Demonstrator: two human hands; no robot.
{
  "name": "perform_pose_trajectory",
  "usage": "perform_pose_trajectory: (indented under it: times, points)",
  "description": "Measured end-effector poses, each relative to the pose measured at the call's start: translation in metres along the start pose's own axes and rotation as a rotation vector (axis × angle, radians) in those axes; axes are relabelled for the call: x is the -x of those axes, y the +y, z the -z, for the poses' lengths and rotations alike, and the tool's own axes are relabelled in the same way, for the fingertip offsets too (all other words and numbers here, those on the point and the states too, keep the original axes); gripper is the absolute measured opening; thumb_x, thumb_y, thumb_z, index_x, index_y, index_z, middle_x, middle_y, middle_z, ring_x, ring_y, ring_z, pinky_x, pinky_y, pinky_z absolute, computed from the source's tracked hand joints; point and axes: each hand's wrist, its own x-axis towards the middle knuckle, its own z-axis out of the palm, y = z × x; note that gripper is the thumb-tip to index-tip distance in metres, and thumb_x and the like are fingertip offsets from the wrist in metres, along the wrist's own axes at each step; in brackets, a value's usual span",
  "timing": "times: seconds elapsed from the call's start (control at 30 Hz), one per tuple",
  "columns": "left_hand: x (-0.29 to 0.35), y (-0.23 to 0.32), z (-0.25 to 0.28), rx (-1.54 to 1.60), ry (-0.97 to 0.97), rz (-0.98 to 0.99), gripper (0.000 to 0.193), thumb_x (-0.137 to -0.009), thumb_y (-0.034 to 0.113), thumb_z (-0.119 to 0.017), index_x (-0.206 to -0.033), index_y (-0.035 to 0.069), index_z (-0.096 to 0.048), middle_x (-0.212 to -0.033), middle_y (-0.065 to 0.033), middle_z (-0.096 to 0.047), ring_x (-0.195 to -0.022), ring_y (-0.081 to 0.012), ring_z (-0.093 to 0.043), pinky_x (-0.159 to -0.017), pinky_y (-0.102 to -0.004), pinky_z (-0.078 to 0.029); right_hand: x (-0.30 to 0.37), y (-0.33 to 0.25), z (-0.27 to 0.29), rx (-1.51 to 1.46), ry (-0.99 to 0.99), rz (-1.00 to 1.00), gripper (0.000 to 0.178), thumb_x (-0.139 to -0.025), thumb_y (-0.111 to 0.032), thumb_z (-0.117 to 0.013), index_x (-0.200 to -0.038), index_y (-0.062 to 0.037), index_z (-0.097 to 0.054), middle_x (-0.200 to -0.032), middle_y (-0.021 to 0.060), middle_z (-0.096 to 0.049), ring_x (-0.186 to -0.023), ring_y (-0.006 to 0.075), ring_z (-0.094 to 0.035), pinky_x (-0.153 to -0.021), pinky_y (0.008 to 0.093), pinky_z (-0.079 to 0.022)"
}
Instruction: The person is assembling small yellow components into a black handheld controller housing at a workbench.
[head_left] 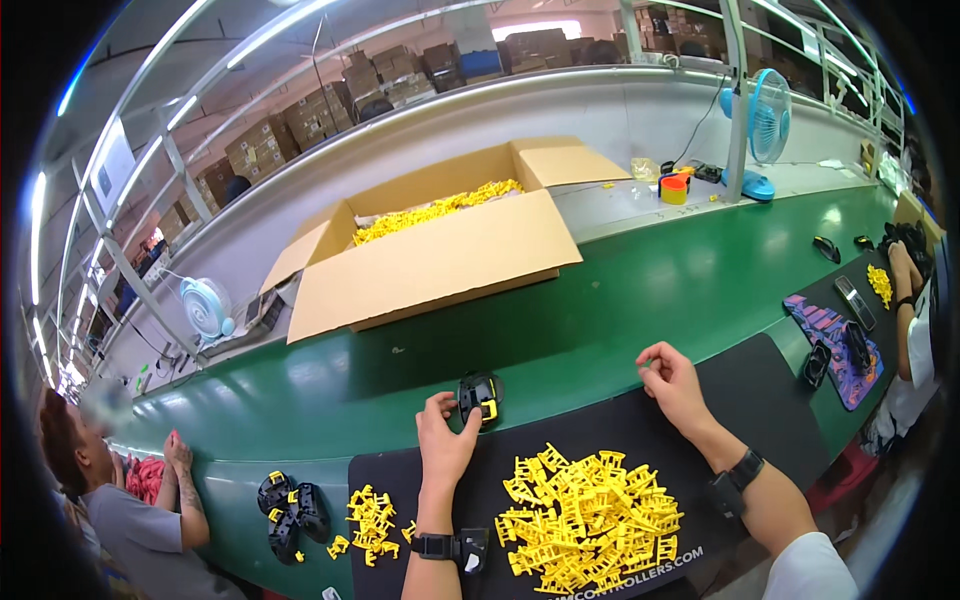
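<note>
My left hand (pixel 445 435) is closed on the near-left edge of a black rounded plastic housing (pixel 478 395), its thumb beside a yellow insert in that part. The housing sits over the green belt, at the far edge of the black mat (pixel 730 400). To the right, my right hand (pixel 675 390) hovers near the mat's far edge with fingers curled toward the thumb; whatever it may hold is too small to make out. Between my forearms lies a large heap of small yellow plastic pieces (pixel 590 520). A smaller pile of yellow pieces (pixel 372 520) lies left of my left wrist.
Several black housings (pixel 290 510) rest left of the mat. An open cardboard box (pixel 440 260) with more yellow pieces stands across the green belt (pixel 640 260). Co-workers sit at left (pixel 150 500) and right (pixel 915 310). Beyond are a blue fan (pixel 768 115) and an orange cup (pixel 674 188).
</note>
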Motion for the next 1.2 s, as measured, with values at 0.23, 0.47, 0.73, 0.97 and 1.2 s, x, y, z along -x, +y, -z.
perform_pose_trajectory:
  times: [0.23, 0.47, 0.73, 0.97, 1.2]
  points:
    - [-0.001, -0.001, 0.002, -0.053, 0.011, -0.104, 0.041, -0.076, 0.008, -0.071, -0.115, 0.003, -0.059, -0.110, -0.0136, -0.057, -0.107, -0.0313, -0.052, -0.097, -0.0412, -0.045, 0.004, -0.032, -0.011, -0.052, -0.019, -0.030, 0.017, -0.091, 0.001, -0.058, -0.106, -0.0008, -0.063, -0.082, -0.0008, -0.057, -0.075, 0.0057, -0.055, -0.067, 0.0226, -0.046]
    - [0.003, -0.003, 0.001, -0.087, 0.028, -0.101, 0.042, -0.075, 0.007, -0.071, -0.116, 0.005, -0.060, -0.114, -0.0131, -0.053, -0.110, -0.0316, -0.050, -0.099, -0.0417, -0.043, 0.007, -0.029, -0.008, 0.064, -0.033, 0.014, 0.010, -0.096, 0.000, -0.055, -0.103, 0.0014, -0.062, -0.086, 0.0014, -0.062, -0.078, 0.0074, -0.058, -0.069, 0.0231, -0.047]
    - [0.006, 0.007, 0.005, -0.124, 0.003, -0.184, 0.055, -0.076, 0.011, -0.077, -0.127, 0.009, -0.058, -0.132, -0.0165, -0.043, -0.125, -0.0378, -0.045, -0.108, -0.0458, -0.041, 0.015, -0.038, -0.009, 0.117, -0.088, 0.052, 0.006, -0.093, 0.000, -0.058, -0.097, 0.0018, -0.063, -0.085, 0.0043, -0.063, -0.072, 0.0089, -0.060, -0.067, 0.0248, -0.049]
    - [0.000, 0.007, 0.006, -0.229, -0.109, -0.256, 0.046, -0.083, 0.013, -0.076, -0.126, 0.010, -0.061, -0.142, -0.0260, -0.039, -0.131, -0.0467, -0.045, -0.111, -0.0478, -0.041, 0.009, -0.033, -0.014, 0.189, -0.102, 0.107, 0.007, -0.092, -0.001, -0.059, -0.097, 0.0013, -0.063, -0.085, 0.0071, -0.064, -0.070, 0.0117, -0.062, -0.066, 0.0269, -0.049]
    - [0.002, 0.007, 0.006, -0.286, -0.124, -0.244, 0.038, -0.085, 0.010, -0.071, -0.122, 0.011, -0.061, -0.138, -0.0276, -0.042, -0.129, -0.0473, -0.044, -0.107, -0.0501, -0.043, 0.012, -0.029, -0.012, 0.211, -0.096, 0.129, 0.006, -0.091, 0.000, -0.059, -0.096, 0.0008, -0.064, -0.083, 0.0073, -0.063, -0.069, 0.0127, -0.060, -0.065, 0.0281, -0.049]
